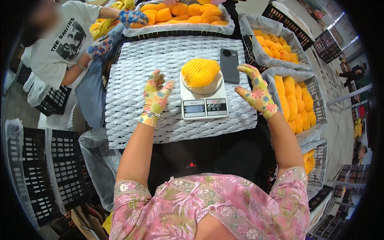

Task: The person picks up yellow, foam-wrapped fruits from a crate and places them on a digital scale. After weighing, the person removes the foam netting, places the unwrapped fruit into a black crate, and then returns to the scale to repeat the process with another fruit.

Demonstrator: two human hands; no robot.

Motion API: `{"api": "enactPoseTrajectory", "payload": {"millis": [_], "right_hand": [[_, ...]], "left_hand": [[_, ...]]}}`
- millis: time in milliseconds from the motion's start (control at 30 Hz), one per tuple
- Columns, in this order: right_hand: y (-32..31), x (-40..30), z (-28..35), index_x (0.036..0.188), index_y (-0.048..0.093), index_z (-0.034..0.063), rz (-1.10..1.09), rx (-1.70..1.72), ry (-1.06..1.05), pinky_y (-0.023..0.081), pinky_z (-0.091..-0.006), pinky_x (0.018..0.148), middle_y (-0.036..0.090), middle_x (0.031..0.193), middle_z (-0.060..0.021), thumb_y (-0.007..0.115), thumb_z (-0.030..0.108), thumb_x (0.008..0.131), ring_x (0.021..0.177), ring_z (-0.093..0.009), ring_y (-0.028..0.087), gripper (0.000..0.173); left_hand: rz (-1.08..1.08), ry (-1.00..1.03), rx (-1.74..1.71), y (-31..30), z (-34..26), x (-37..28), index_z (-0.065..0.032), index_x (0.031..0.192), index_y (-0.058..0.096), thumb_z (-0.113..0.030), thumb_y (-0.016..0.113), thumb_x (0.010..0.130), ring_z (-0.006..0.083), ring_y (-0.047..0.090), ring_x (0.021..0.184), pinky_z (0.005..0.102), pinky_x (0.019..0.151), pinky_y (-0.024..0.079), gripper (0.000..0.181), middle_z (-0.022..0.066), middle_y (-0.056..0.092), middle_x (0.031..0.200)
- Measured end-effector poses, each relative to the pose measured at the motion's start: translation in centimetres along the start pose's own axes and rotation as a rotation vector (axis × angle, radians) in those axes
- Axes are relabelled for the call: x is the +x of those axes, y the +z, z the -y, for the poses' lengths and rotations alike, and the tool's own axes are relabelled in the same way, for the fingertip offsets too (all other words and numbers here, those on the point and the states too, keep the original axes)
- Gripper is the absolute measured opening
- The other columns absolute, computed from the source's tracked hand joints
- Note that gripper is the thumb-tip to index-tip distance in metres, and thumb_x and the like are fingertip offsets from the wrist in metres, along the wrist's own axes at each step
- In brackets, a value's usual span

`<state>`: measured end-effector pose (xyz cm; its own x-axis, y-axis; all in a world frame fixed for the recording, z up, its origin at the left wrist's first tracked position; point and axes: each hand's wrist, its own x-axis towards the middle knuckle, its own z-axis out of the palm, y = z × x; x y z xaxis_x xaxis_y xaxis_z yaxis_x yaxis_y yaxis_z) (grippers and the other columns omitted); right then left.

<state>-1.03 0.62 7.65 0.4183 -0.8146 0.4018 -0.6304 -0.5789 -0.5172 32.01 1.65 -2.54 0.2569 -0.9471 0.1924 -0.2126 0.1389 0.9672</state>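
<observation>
A piece of produce in a yellow foam net sleeve (200,73) rests on the round pan of a white digital kitchen scale (205,103). To the left of the scale, my left hand (156,94) in a flowered glove hovers with fingers apart and nothing in them. On the other side, my right hand (256,91) is likewise gloved, spread and holding nothing. It is nearest to a dark smartphone (229,66), which lies between it and the scale. White foam netting (132,120) covers the work surface under the scale and phone. The sleeve hides what is inside it.
Beyond the netting stands a lined crate (180,30) of yellow-sleeved produce. More lined crates (270,48) (295,103) line the right side. A co-worker (69,39) in floral gloves reaches into the far crate. Black plastic crates (64,168) stand at the lower left.
</observation>
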Motion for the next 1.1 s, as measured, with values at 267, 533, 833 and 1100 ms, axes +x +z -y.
{"api": "enactPoseTrajectory", "payload": {"millis": [267,533,833,1100], "right_hand": [[4.3,4.0,1.0,0.136,0.044,0.0125,0.226,-0.079,-0.145,0.038,-0.0418,0.105,0.042,0.139,-0.0153,0.079,0.018,0.065,0.129,-0.034,0.041,0.079],[5.1,7.8,1.6,0.141,0.036,0.0194,0.343,-0.214,-0.326,0.027,-0.0487,0.11,0.035,0.142,-0.0192,0.079,0.031,0.064,0.133,-0.041,0.03,0.089],[6.1,11.7,4.4,0.142,0.036,0.0202,0.734,-0.422,-0.112,0.043,-0.0426,0.099,0.041,0.137,-0.0186,0.078,0.031,0.063,0.115,-0.038,0.052,0.09],[3.8,7.1,1.6,0.133,0.045,0.0138,0.399,0.083,0.149,0.044,-0.0398,0.097,0.05,0.125,-0.0166,0.078,0.04,0.058,0.114,-0.035,0.053,0.086]], "left_hand": [[-0.041,-0.053,-0.196,-1.2,3.1,-1.9,0.0,0.125,0.053,-0.001,0.058,0.087,0.0163,0.061,0.097,0.0293,0.089,0.049,0.038,0.0114,0.063,0.109],[-0.074,-0.028,-0.221,-1.0,3.2,-1.9,0.0008,0.119,0.058,0.003,0.054,0.087,0.0159,0.062,0.097,0.0289,0.088,0.05,0.032,0.0109,0.065,0.106],[-0.031,0.006,-0.055,-1.5,3.5,-1.3,0.0018,0.12,0.056,0.001,0.055,0.087,0.0186,0.062,0.099,0.031,0.09,0.049,0.033,0.0121,0.064,0.108],[0.012,0.013,-0.137,-1.6,5.8,-1.1,0.0023,0.125,0.052,0.0,0.052,0.09,0.0187,0.058,0.101,0.0322,0.09,0.048,0.034,0.0117,0.06,0.113]]}}
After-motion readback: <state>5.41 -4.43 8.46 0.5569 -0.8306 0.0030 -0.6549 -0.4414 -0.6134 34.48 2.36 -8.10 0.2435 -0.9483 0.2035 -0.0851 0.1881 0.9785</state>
